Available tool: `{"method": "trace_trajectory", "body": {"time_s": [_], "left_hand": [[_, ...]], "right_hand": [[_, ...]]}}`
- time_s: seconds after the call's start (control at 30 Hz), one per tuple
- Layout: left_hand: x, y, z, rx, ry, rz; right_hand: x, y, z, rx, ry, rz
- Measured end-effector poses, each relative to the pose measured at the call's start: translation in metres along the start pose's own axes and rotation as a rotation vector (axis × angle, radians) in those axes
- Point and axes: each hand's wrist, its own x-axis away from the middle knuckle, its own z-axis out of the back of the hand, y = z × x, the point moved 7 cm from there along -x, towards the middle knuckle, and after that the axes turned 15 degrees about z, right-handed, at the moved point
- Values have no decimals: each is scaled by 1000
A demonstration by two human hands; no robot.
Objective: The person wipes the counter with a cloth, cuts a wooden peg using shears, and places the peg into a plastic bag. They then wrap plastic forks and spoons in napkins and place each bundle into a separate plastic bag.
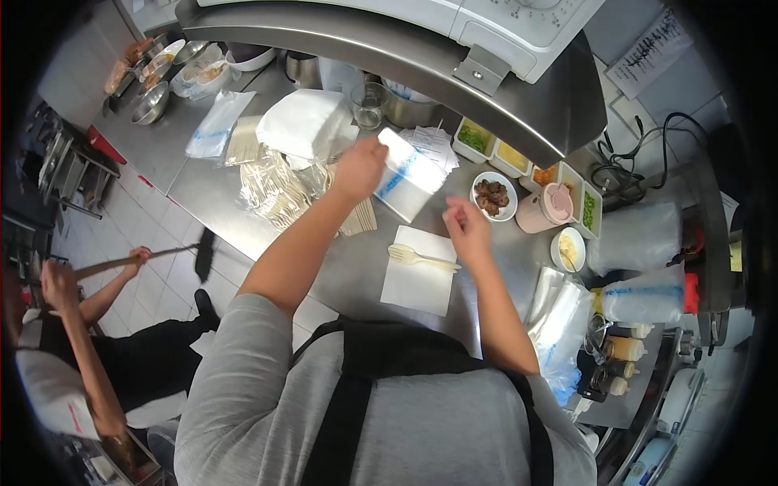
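Observation:
My left hand [362, 168] is closed at the upper left edge of a flat stack of clear plastic bags [412, 180] with blue print; its fingertips are partly hidden. To the right, my right hand [468, 228] hovers over the steel counter, fingers loosely bent and somewhat apart, with nothing visible in them. Below it lies a white paper napkin [415, 293]. Pale disposable cutlery, including a fork [409, 256], rests across the napkin's upper part. A white bowl of browned meat pieces [492, 197] stands just beyond my right hand.
Left on the counter are bundled cutlery [277, 194] and a white wrapped stack [304, 121]. Toppings tubs [474, 139], a pink container [545, 209] and plastic bags [559, 320] stand right. A steel shelf [389, 61] overhangs the back. Another person [97, 348] holds a broom at left.

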Motion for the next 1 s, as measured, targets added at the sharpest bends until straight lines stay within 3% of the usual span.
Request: {"method": "trace_trajectory", "body": {"time_s": [0.07,0.1,0.17,0.2,0.27,0.37,0.5,0.6,0.7,0.8,1.0], "left_hand": [[14,17,6,92,72,-230],[27,27,10,140,102,-345],[56,43,22,248,65,-405],[73,53,31,303,49,-436],[129,73,41,397,-230,-606],[191,76,30,323,-426,-671],[206,67,19,322,-367,-518],[209,70,17,227,-314,-577],[196,73,9,221,-360,-441],[165,76,21,347,-254,-299],[126,79,42,320,-49,-169]], "right_hand": [[32,-22,1,-86,-66,-3],[48,-37,3,22,-44,98],[67,-63,4,250,-1,314],[67,-58,7,193,21,301],[81,-44,15,73,64,249],[77,-49,15,153,-46,322],[71,-54,-1,137,-128,445],[69,-61,-2,160,-77,469],[70,-89,7,156,-131,460],[73,-92,3,134,-316,314],[34,-57,6,141,-176,255]]}}
